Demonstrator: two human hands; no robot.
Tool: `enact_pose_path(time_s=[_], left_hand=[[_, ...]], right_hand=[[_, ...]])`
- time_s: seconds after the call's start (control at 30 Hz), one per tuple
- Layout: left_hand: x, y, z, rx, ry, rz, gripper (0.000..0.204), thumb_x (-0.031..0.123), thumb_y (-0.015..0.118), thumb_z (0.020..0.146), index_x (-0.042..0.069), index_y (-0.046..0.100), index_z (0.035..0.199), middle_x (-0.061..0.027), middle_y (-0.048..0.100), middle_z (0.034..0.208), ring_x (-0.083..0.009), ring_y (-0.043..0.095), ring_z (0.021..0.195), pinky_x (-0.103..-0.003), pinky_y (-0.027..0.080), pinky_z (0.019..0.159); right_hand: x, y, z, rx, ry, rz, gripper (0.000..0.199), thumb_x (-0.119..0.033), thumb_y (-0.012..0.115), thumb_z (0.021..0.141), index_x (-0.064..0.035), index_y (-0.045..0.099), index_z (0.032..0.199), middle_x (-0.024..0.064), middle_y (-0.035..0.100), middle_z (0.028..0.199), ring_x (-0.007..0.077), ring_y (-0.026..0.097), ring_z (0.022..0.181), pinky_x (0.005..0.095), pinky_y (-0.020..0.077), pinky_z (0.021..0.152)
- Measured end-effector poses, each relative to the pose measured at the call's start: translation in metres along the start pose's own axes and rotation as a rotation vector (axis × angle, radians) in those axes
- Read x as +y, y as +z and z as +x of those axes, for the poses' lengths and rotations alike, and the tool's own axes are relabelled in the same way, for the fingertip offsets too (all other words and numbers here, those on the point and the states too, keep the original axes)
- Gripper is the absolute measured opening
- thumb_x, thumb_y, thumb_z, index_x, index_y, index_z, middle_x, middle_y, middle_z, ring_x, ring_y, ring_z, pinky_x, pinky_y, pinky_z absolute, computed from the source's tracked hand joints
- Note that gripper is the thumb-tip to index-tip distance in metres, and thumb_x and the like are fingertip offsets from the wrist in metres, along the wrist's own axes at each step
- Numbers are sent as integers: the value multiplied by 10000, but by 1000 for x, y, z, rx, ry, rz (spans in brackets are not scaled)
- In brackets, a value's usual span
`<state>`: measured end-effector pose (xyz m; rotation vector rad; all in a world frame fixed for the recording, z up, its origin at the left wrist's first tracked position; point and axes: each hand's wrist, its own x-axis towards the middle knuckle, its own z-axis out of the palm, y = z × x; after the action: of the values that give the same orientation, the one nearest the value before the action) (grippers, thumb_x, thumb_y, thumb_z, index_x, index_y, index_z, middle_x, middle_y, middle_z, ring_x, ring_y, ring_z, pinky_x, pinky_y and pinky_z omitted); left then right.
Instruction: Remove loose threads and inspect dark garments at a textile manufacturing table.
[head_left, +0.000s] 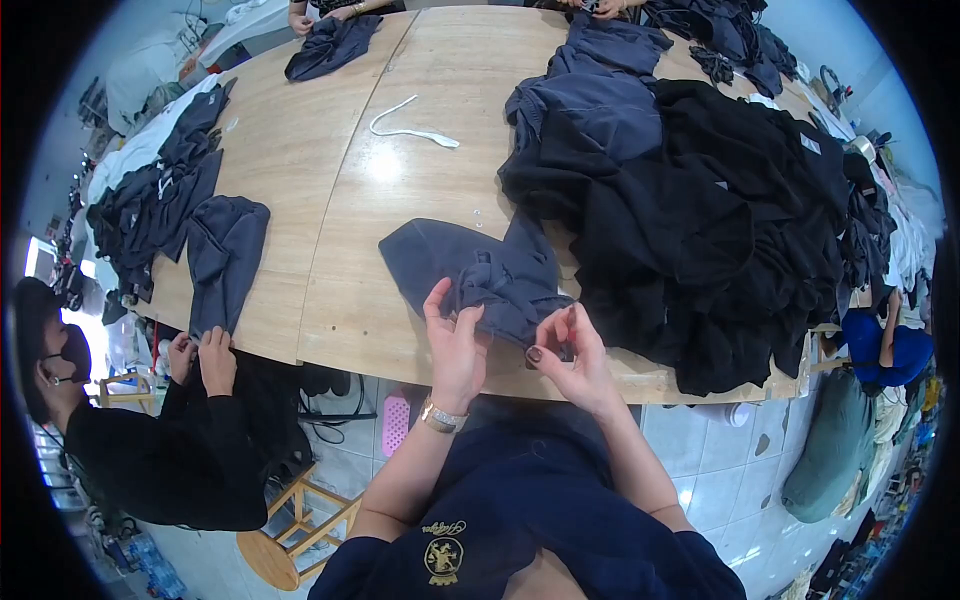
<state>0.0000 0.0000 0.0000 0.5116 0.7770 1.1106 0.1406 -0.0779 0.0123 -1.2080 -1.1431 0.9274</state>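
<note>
A dark grey-blue garment [425, 255] lies bunched at the table's near edge in front of me. My left hand [458, 350] is at its near side, palm turned up, with thumb and fingers apart and the fingertips against the cloth. To the right, my right hand [580, 365] pinches the near edge of the same garment between thumb and finger. What exactly lies inside that pinch is partly hidden by the fingers.
A large heap of black garments [680, 220] covers the table's right side. Grey garments [610, 100] lie beyond it. A white cord-like strip [440, 138] rests mid-table. To the left, a co-worker [160, 440] handles a dark garment [228, 250]. A wooden stool [270, 560] stands below.
</note>
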Motion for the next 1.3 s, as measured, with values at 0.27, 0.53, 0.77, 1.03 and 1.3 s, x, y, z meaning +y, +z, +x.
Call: enact_pose_path(time_s=[0.27,0.53,0.77,1.03,1.3], left_hand=[[5,2,-2,-64,5,9,518,-37,496,853,93,279,1306,-117,516,1116,-151,555,930,-290,492,769],[6,5,-5,-115,53,45,532,-59,497,843,88,279,1306,-118,494,1138,-148,537,948,-278,474,797],[4,7,-7,-151,118,94,546,-95,497,827,63,278,1302,-120,474,1169,-137,511,984,-260,448,841],[0,5,-5,-152,137,137,557,-95,511,816,66,286,1300,-113,473,1165,-130,508,982,-246,443,834],[-2,9,-8,-151,189,226,568,-100,549,809,66,295,1288,-107,482,1144,-120,515,962,-243,445,831]], right_hand=[[-9,2,-3,-56,-128,-868,335,-367,628,819,-70,486,754,70,556,636,262,558,532,352,409,477],[-15,3,-2,-84,-199,-1056,320,-375,649,786,-92,513,727,63,532,614,258,553,528,339,413,491],[-13,2,0,-103,-262,-1075,343,-407,616,813,-98,486,742,46,532,590,208,551,496,319,410,461],[-3,8,-1,118,-37,-414,231,-216,665,814,-43,513,797,60,542,562,219,525,452,285,359,432],[-20,12,5,2,-137,-523,339,80,622,642,-33,639,962,99,643,743,185,619,593,244,474,556]])
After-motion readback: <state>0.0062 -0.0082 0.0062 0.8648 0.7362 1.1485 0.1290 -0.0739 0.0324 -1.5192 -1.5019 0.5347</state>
